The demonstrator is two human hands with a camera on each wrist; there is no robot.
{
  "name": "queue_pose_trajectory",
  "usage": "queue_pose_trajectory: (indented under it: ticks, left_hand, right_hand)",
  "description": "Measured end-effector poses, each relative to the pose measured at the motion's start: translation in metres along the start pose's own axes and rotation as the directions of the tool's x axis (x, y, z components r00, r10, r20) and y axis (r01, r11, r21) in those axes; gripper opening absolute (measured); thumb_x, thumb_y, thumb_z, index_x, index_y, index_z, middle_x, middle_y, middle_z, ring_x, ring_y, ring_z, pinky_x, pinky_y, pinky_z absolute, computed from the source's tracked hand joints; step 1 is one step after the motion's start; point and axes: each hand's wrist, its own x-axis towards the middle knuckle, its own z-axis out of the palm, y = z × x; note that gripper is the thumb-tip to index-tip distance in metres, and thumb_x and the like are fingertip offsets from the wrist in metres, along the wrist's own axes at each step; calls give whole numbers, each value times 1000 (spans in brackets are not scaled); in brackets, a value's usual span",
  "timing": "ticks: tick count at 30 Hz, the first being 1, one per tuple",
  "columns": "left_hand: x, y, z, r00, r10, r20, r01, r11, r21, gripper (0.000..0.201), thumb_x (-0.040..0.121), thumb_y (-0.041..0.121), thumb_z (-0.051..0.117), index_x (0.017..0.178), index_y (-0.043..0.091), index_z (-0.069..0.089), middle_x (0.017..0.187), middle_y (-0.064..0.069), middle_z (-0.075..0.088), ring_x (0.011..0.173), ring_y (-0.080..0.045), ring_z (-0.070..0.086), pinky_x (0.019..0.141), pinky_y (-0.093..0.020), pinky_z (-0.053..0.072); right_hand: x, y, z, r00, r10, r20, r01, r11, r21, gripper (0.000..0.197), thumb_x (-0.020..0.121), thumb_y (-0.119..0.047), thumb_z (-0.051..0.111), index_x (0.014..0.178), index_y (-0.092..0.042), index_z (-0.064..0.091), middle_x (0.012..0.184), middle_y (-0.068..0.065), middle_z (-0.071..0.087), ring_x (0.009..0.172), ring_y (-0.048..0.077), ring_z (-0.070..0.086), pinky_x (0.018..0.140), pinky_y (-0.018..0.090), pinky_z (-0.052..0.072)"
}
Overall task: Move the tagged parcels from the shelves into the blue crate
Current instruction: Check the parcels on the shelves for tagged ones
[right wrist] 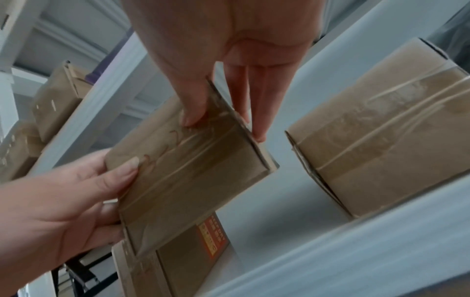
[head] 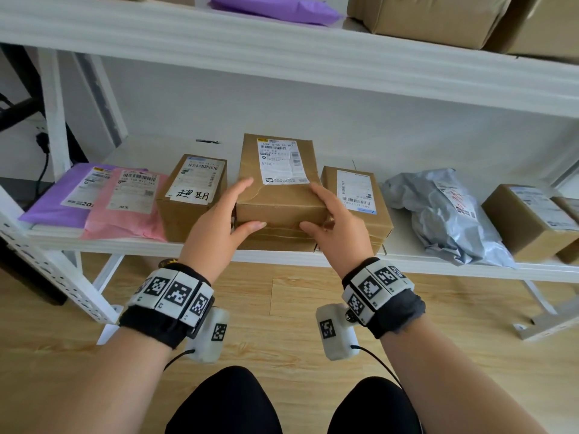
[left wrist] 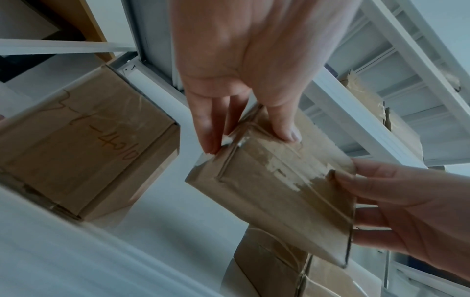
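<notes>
Handwritten "超期" in black on a white tag [head: 192, 193] stuck to the left brown box [head: 190, 195]. "A730" printed on the shipping label [head: 283, 162] of the held middle box [head: 279, 186]. Number starting "20" on the purple mailer's label [head: 87, 187]. Pen-written "4010" on a box side [left wrist: 84, 148]. Remaining label print too small to read.

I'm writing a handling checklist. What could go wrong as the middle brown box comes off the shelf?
The held box sits on a lower box, which might get dragged off the shelf edge. Both hands, left hand and right hand, grip only its sides, so it could slip. Neighbouring boxes stand close and may be bumped.
</notes>
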Motion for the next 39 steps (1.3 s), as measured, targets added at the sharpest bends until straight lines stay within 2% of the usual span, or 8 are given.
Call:
queue_pose_trajectory:
  ticks: [4, 13, 17, 21, 24, 29, 36, 39]
  left_hand:
    - [1, 6, -5, 999, 0, -39, 0, 1000, -3, 72, 87, 39, 62, 149, 31, 25, 118, 2, 63, 80, -16, 64, 64, -23, 52]
    - [2, 12, -5, 998, 40, -45, -40, 999, -1, 69, 86, 42, 58, 147, 31, 28, 115, 18, 48, 74, 11, 50, 58, -8, 43]
    - [-3, 14, -6, 996, 48, -81, -51, 998, -36, 69, 82, 42, 59, 145, 28, 33, 123, 19, 46, 77, 6, 54, 62, -5, 43]
    - [-13, 12, -2, 996, 37, -78, -47, 992, -120, 64, 80, 27, 71, 136, 30, 39, 129, 19, 43, 111, -3, 51, 93, -17, 41]
    - [-19, 7, 4, 999, 34, -27, -39, 976, -212, 60, 76, 22, 77, 119, 40, 40, 130, 13, 48, 120, -7, 51, 102, -24, 41]
    - [-21, -1, 13, 999, -17, -35, 7, 966, -257, 45, 74, 52, 63, 106, 25, 46, 114, 11, 50, 110, 11, 46, 90, -3, 35]
    - [-18, -9, 21, 995, -21, -99, 6, 988, -156, 25, 87, 19, 66, 96, 17, 44, 99, 2, 44, 88, 4, 46, 78, -3, 37]
    - [-19, -9, 24, 996, -17, -93, 3, 989, -151, 27, 86, 15, 68, 97, 18, 43, 101, 3, 42, 87, 9, 45, 78, -2, 36]
  right_hand:
    - [3, -3, -6, 999, 13, -33, -12, 999, 33, 69, 88, -35, 66, 146, -41, 28, 129, -1, 59, 106, 18, 62, 91, 37, 53]
    - [2, 1, -9, 999, 8, -42, -5, 998, 64, 67, 89, -37, 64, 145, -41, 28, 126, -5, 57, 100, 14, 62, 88, 36, 54]
    - [-1, 4, -9, 999, 49, 1, -47, 948, 316, 60, 93, -36, 58, 146, -37, 30, 132, -5, 52, 114, 14, 57, 97, 36, 51]
    - [2, 8, -6, 981, 156, 113, -192, 840, 508, 64, 88, -59, 41, 146, -33, 33, 142, -8, 48, 130, 11, 45, 108, 44, 41]
    - [3, 13, -1, 982, 122, 144, -178, 852, 492, 49, 97, -32, 48, 144, -25, 38, 130, -10, 57, 123, 11, 53, 104, 44, 45]
    - [-3, 23, 9, 991, 93, 100, -128, 884, 449, 56, 95, -8, 55, 146, -17, 35, 137, -3, 52, 128, 13, 48, 107, 40, 43]
    - [-6, 25, 15, 992, 79, 98, -113, 902, 417, 59, 94, -5, 56, 146, -17, 33, 144, -3, 46, 130, 9, 44, 102, 11, 39]
    - [-7, 26, 15, 993, 76, 90, -108, 896, 431, 59, 93, -3, 56, 146, -18, 33, 143, -1, 47, 131, 12, 45, 107, 23, 40]
